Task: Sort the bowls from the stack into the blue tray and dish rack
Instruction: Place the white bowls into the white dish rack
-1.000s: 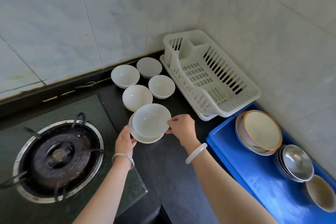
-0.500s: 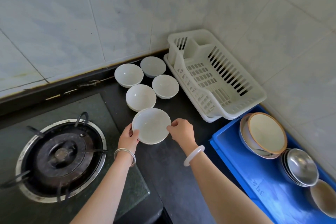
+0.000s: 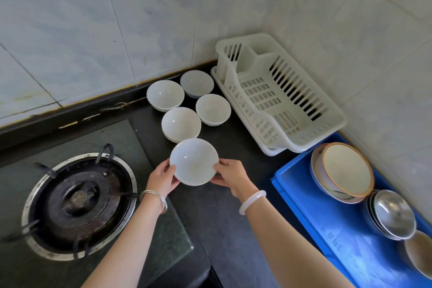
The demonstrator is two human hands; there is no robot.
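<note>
A white bowl (image 3: 194, 161) sits between my hands over the dark counter. My left hand (image 3: 162, 176) grips its left rim and my right hand (image 3: 230, 176) grips its right side. Whether another bowl lies under it I cannot tell. Behind it stand several more white bowls (image 3: 181, 124), the nearest looking like a short stack. The white dish rack (image 3: 304, 128) stands empty at the back right. To the right, the blue tray (image 3: 301, 196) holds a large cream bowl with an orange rim (image 3: 346, 168), stacked steel bowls (image 3: 390, 213) and a beige bowl (image 3: 420, 255).
A gas burner (image 3: 79, 199) on a glass hob (image 3: 168, 241) fills the left side. Tiled walls (image 3: 117, 18) close the corner behind and to the right. The dark counter (image 3: 224, 229) runs between the hob and the tray.
One second ago my right hand held the top bowl lifted off a lower one. Now both hands hold the bowl evenly at its rim, slightly nearer to me.
</note>
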